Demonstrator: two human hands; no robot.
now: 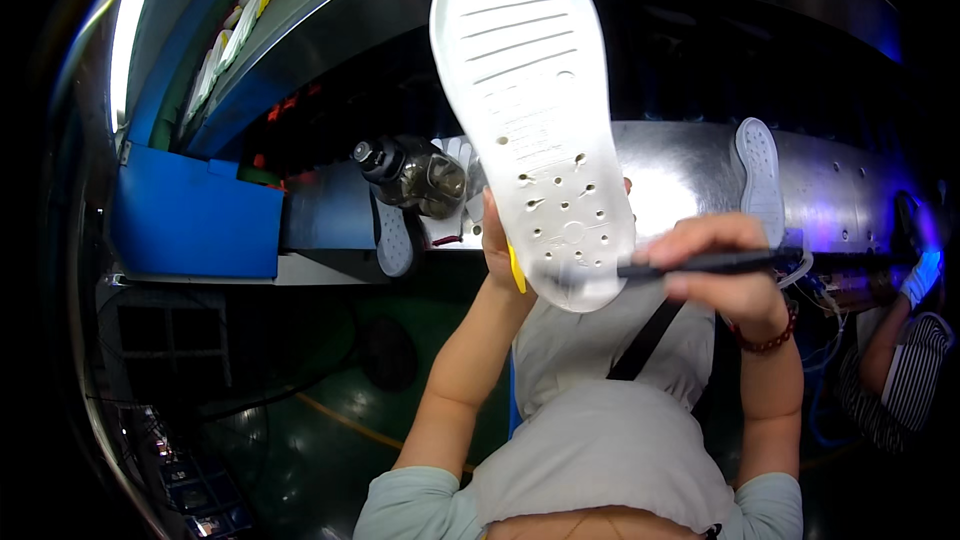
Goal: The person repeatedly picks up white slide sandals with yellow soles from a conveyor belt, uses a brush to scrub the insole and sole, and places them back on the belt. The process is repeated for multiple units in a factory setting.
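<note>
A white shoe sole (530, 110) is held up close before the camera, tread side toward the viewer and heel end lowest, likely so its perforated surface can be seen and worked on. The left hand (497, 240) is closed on its lower left edge from behind, steadying it; something yellow (516, 270) shows at that hand. The right hand (725, 270) is clenched around a thin dark pen-like tool (700, 263), laid level with its tip at the sole's heel end. Beyond, the metal tabletop (680, 165) carries another white sole (761, 175), a dark bottle (410, 172) and a further sole (393, 238). A co-worker's gloved hand (920, 275) shows at far right
</note>
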